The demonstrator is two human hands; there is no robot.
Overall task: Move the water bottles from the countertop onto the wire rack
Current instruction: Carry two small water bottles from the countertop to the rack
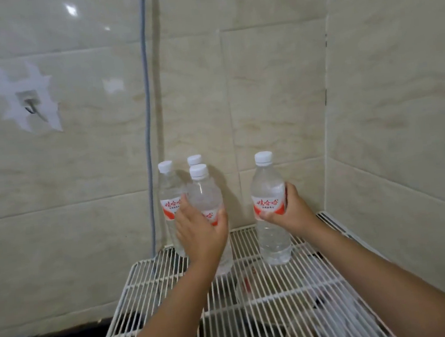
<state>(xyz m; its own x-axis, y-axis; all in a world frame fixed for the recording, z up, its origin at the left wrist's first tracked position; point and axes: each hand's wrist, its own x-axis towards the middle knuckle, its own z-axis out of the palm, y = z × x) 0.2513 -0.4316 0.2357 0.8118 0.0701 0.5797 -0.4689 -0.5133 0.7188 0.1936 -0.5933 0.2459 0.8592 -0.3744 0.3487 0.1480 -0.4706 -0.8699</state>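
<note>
Head view: four water bottles upright on the wire rack (256,296).
Right hand (293,210) grip wraps the right bottle (270,207); left hand (202,231) grip wraps the front bottle (205,195), two more bottles (169,190) crowding behind, tiled wall (263,95) close.

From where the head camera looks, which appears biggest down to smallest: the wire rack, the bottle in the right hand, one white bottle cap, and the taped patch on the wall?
1. wire rack
2. bottle in the right hand
3. taped patch, though it is farther off, so unsure
4. white cap
</note>
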